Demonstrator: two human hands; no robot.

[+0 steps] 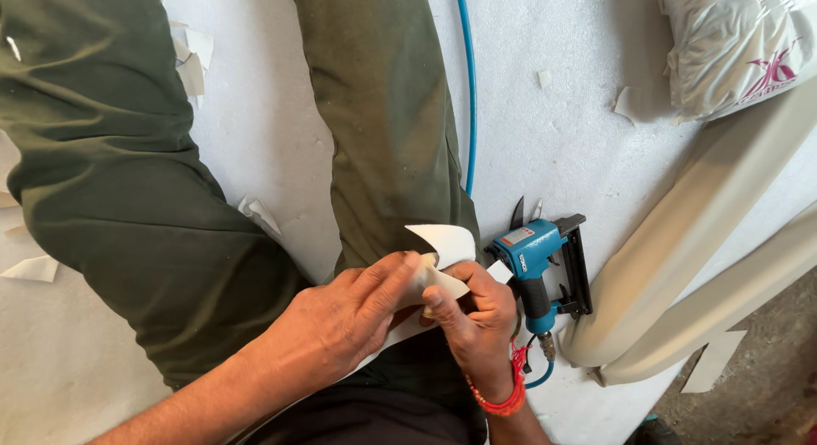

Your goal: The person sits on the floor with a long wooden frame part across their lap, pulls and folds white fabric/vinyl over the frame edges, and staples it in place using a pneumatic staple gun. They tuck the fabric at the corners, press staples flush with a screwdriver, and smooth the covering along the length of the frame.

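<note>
Hands, left [340, 322] and right [477, 313], pinch cream material piece [442, 245].

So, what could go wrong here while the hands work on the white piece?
1. The scissors lie blades-out close beside the right hand; a careless reach may meet the points.
2. The blue stapler sits right next to that hand and seems connected to the hose, so a bump could perhaps fire it.
3. The white piece is small; the left hand could lose its grip.
</note>
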